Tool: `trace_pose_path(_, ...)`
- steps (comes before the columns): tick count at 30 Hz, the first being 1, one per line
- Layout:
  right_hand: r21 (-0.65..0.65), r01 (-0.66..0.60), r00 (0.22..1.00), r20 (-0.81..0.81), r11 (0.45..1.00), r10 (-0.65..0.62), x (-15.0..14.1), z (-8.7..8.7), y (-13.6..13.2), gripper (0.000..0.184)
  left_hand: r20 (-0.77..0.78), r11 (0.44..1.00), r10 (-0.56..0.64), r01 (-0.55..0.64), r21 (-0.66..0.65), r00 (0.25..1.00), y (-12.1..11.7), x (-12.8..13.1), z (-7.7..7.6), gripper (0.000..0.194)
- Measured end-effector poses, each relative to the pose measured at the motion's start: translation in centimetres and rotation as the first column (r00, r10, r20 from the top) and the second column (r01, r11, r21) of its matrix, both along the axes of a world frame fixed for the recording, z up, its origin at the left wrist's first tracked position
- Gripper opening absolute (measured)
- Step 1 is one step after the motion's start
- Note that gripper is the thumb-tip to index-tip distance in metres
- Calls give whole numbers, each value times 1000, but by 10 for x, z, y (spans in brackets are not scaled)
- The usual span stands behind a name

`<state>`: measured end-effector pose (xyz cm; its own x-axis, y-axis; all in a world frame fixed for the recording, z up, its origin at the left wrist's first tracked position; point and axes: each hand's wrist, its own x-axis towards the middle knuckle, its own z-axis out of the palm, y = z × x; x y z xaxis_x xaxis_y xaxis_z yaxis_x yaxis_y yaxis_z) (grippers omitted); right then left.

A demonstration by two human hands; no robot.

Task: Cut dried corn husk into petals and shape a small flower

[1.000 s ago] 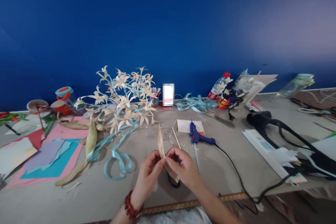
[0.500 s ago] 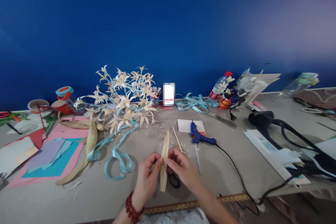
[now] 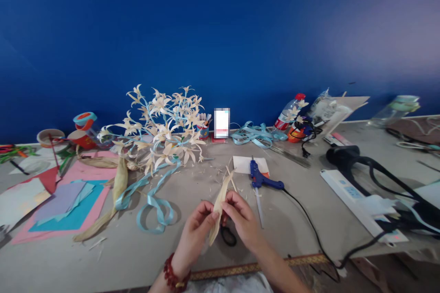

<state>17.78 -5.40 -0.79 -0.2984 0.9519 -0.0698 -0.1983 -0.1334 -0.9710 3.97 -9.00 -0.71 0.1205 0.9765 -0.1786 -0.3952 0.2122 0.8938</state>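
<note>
A long pale dried leaf strip (image 3: 220,201) is pinched between both hands just above the grey table (image 3: 137,247). My left hand (image 3: 194,233), with a red bead bracelet at the wrist, closes its fingers on the strip's lower part. My right hand (image 3: 242,219) grips the strip's middle from the right. The strip tilts with its top toward the right. Black scissors (image 3: 227,236) lie on the table just under my hands.
A blue glue gun (image 3: 261,181) with a black cord lies right of my hands. A spray of cream flowers (image 3: 161,130), blue ribbon (image 3: 154,206) and coloured paper sheets (image 3: 65,203) sit to the left. A white power strip (image 3: 347,190), black cables and bottles lie at the right.
The leaf strip has turned in my fingers, from leaning left, through upright, to leaning right. Both hands stayed at the same spot, closed on it.
</note>
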Motion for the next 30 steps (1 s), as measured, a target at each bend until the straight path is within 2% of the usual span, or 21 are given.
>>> trace_pose_path(3,-62,17,997,-78,998,-22,-2,-5,-1,27,125,999,7,-3,-37,992,0,2,-2,25)
trace_pose_path(5,-39,29,998,-46,999,-31,-2,-5,-1,26,123,999,26,-23,-29,992,0,3,-3,25)
trace_pose_path(7,42,-8,997,79,999,5,1,-4,-2,26,71,998,68,-68,1,995,0,4,-4,24)
trace_pose_path(10,163,-120,951,304,979,66,5,-1,-3,27,8,990,128,-128,55,992,0,3,-1,22)
trace_pose_path(14,226,-161,912,407,961,57,7,3,-6,36,9,996,59,-60,65,998,1,-2,6,21)
trace_pose_path(16,193,-195,920,375,962,112,7,3,-6,36,53,999,-5,2,48,999,1,-5,8,21)
trace_pose_path(18,115,-218,945,271,969,181,5,3,-5,34,126,999,-33,30,24,992,0,-7,8,21)
trace_pose_path(22,-47,-206,977,51,977,209,-2,-1,-6,36,237,999,-1,11,-43,972,-2,-6,4,24)
trace_pose_path(26,-135,-178,984,3,975,180,-3,-3,-6,36,193,1000,-4,10,-30,981,-2,-8,4,22)
trace_pose_path(30,-118,-138,988,46,983,144,1,-4,-3,33,87,996,-81,79,27,993,-3,-12,6,20)
